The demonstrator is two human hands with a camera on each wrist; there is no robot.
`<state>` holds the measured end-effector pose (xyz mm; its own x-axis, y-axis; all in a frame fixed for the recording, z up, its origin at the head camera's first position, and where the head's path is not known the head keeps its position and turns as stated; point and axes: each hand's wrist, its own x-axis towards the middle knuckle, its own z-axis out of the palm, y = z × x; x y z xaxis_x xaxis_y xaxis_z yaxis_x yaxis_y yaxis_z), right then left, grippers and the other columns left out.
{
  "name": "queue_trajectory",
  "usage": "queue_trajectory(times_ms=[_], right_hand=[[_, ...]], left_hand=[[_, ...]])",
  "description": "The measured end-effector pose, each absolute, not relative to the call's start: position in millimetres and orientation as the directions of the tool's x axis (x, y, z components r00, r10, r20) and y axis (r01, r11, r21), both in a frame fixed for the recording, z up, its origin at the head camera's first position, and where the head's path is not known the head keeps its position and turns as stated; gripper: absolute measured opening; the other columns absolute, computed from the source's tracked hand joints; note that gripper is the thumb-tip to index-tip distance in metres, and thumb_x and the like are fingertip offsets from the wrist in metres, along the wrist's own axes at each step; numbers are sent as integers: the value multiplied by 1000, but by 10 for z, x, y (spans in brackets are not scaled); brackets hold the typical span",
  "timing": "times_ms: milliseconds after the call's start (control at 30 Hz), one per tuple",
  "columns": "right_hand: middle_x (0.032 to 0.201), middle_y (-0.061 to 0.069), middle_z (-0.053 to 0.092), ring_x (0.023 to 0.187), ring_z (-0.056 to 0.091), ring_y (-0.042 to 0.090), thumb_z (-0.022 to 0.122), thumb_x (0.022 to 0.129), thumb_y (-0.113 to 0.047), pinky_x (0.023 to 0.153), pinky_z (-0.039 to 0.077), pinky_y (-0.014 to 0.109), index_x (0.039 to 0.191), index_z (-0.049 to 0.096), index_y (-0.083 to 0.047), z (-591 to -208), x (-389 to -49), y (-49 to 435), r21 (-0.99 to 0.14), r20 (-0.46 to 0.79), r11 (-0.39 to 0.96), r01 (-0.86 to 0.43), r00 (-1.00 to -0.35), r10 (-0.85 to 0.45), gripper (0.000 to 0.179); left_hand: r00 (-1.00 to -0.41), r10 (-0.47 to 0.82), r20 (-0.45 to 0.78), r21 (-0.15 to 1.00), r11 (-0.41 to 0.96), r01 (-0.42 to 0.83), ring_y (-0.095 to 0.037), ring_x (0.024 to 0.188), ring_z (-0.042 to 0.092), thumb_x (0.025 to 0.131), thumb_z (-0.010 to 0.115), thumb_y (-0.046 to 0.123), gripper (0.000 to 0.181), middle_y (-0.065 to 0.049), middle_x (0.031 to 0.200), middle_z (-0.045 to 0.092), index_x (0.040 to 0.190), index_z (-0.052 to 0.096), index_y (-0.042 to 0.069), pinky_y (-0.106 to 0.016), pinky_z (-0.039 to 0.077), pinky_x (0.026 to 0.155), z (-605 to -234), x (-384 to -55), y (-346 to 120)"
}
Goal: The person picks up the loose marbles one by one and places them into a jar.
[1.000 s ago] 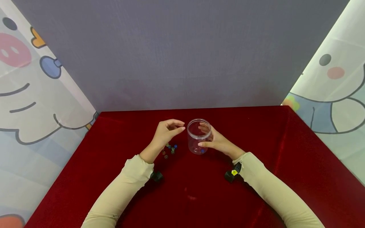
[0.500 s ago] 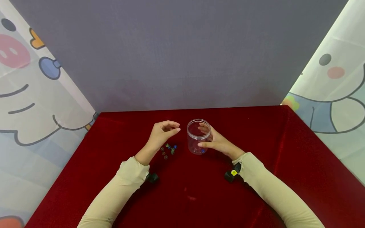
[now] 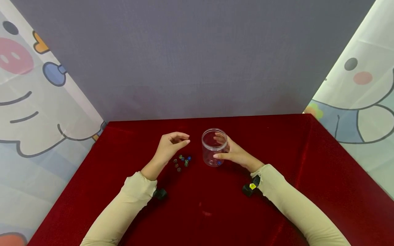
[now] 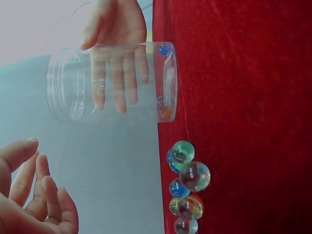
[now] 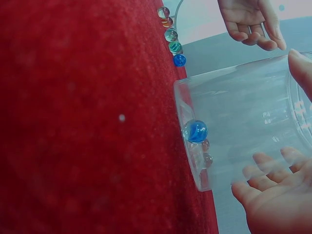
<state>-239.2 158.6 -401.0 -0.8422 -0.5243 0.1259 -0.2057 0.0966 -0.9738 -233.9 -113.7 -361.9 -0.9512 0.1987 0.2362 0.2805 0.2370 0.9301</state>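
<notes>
A clear plastic jar stands upright and lidless on the red cloth. My right hand holds it from the right, thumb on the near side and fingers round the far side. At the jar's bottom lies a blue marble; smaller-looking reddish and clear marbles show there too. My left hand hovers left of the jar, fingers loosely bent and nothing held. Below and to the right of it, several loose glass marbles lie on the cloth, blue, green and amber.
Red cloth covers the table. A grey panel rises behind its far edge. Cartoon-printed sheets hang along both sides. Each wrist carries a small black camera.
My left hand has drawn away from the jar, to the left and slightly toward me, uncovering more of the loose marbles. The right hand and the jar have stayed put.
</notes>
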Motion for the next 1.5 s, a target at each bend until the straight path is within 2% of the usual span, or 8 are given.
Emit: queue_trajectory(times_ms=[200, 400, 600, 900, 1100, 1200, 1500], right_hand=[[152, 13, 24, 141, 20, 30, 74, 81, -16, 111, 18, 54, 149, 17, -11, -4023, -2398, 1588, -973, 126, 98, -207, -843, -522, 88], [152, 14, 24, 141, 20, 29, 75, 81, -17, 111, 18, 54, 149, 17, -11, -4031, -2409, 1596, -973, 127, 103, -209, -845, -519, 89], [153, 17, 22, 141, 20, 31, 75, 81, -21, 111, 17, 55, 149, 16, -8, -4039, -2407, 1601, -971, 130, 105, -216, -842, -524, 91], [152, 16, 23, 141, 20, 30, 75, 81, -22, 111, 17, 54, 148, 17, -10, -4024, -2397, 1597, -970, 128, 111, -217, -840, -527, 90], [152, 14, 25, 141, 20, 29, 75, 81, -20, 111, 17, 54, 148, 17, -10, -4016, -2396, 1593, -971, 128, 108, -215, -842, -524, 89], [152, 14, 24, 141, 20, 29, 75, 81, -21, 111, 17, 54, 148, 17, -10, -4014, -2395, 1586, -970, 126, 111, -215, -841, -526, 89], [152, 15, 24, 141, 20, 29, 75, 81, -20, 111, 17, 54, 148, 16, -10, -4017, -2408, 1590, -972, 123, 108, -209, -841, -527, 89]], left_hand=[[-954, 206, 219, 939, 220, 263, -18, 78, 55, 85, 71, 13, 22, -2, 90, 66, 102, 69, -1, -39, 50, 71, -3628, -2317, -1197], [-959, 201, 198, 943, 228, 242, -15, 77, 54, 85, 72, 14, 24, 1, 90, 66, 103, 69, -2, -33, 50, 68, -3656, -2308, -1242], [-963, 207, 170, 950, 227, 216, -15, 77, 54, 86, 69, 9, 26, -2, 92, 65, 106, 66, -6, -34, 49, 70, -3660, -2286, -1274], [-960, 234, 151, 950, 236, 206, -13, 76, 54, 87, 65, 4, 22, -8, 94, 65, 105, 65, -8, -24, 47, 68, -3477, -2098, -1277], [-965, 228, 133, 949, 252, 190, -14, 78, 57, 87, 67, 8, 26, -11, 101, 67, 108, 65, -7, -39, 50, 77, -3676, -2239, -1362], [-966, 224, 128, 944, 270, 188, -14, 80, 58, 87, 69, 12, 30, -9, 102, 68, 110, 65, -6, -46, 49, 80, -3744, -2277, -1402], [-965, 232, 126, 947, 262, 187, -15, 80, 59, 86, 70, 15, 34, -3, 97, 69, 110, 63, -8, -46, 50, 78, -3772, -2272, -1476]])
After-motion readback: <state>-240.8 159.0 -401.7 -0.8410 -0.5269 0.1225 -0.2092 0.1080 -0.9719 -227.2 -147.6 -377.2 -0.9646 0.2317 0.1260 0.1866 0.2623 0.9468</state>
